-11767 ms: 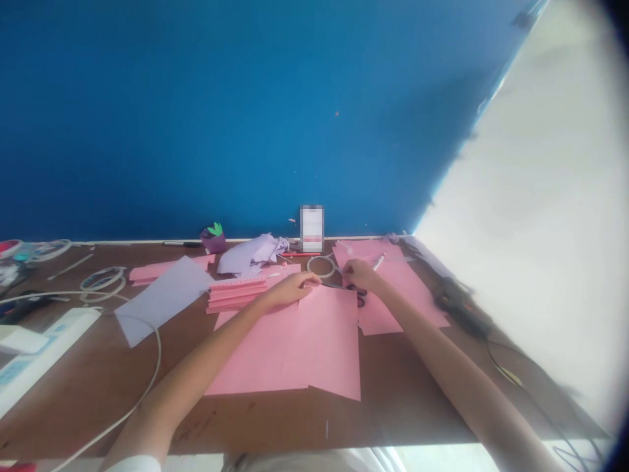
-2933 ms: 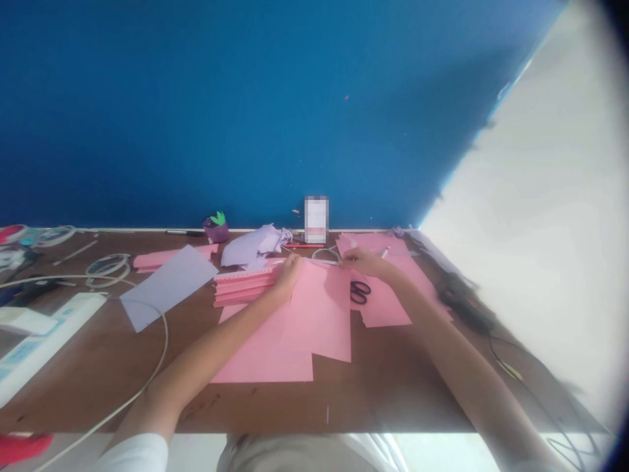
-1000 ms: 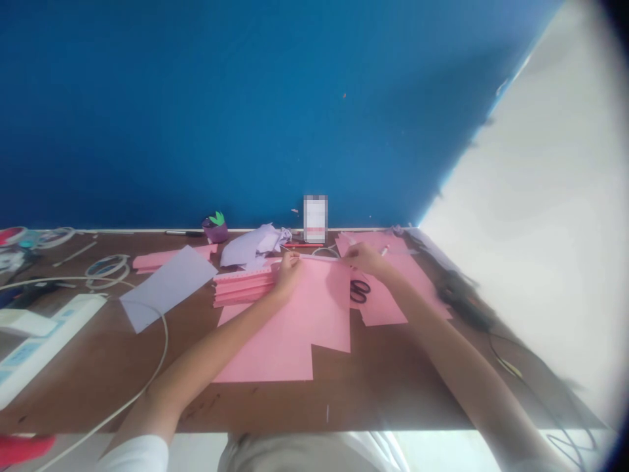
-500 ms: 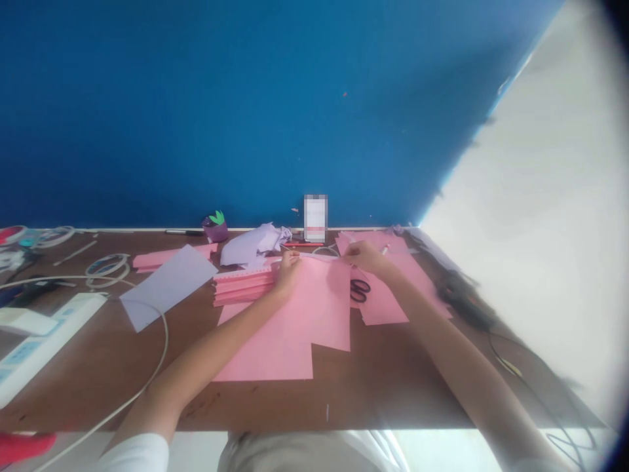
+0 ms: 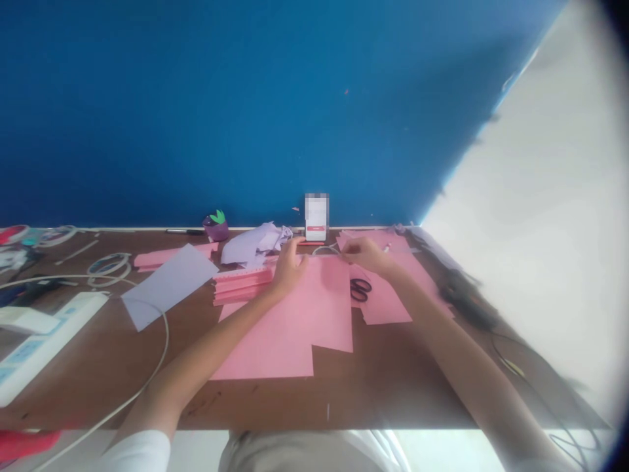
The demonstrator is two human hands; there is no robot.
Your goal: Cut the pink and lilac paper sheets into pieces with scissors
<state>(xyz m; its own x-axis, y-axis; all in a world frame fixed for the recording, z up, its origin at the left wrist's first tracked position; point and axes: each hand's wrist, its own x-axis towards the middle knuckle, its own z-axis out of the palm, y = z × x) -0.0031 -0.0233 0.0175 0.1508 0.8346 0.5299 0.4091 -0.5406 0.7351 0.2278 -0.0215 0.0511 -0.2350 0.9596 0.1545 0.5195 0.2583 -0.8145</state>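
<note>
A large pink paper sheet (image 5: 314,311) lies on the brown table in front of me. My left hand (image 5: 287,267) rests on its far left corner, fingers curled over the edge. My right hand (image 5: 362,254) pinches the sheet's far right corner. A stack of pleated pink paper (image 5: 242,285) sits just left of my left hand. Black scissors (image 5: 360,288) lie on another pink sheet (image 5: 388,298) under my right wrist.
A lilac sheet (image 5: 167,285) and crumpled lilac paper (image 5: 255,246) lie to the left. A tape roll (image 5: 109,265), a white power strip (image 5: 44,337) and a white cable (image 5: 157,354) occupy the left side. A small white box (image 5: 316,216) stands against the blue wall. Dark cables (image 5: 466,305) run along the right.
Both hands have shifted slightly farther along the pink sheet's far edge, and that edge now lies flatter. Nothing else moved.
</note>
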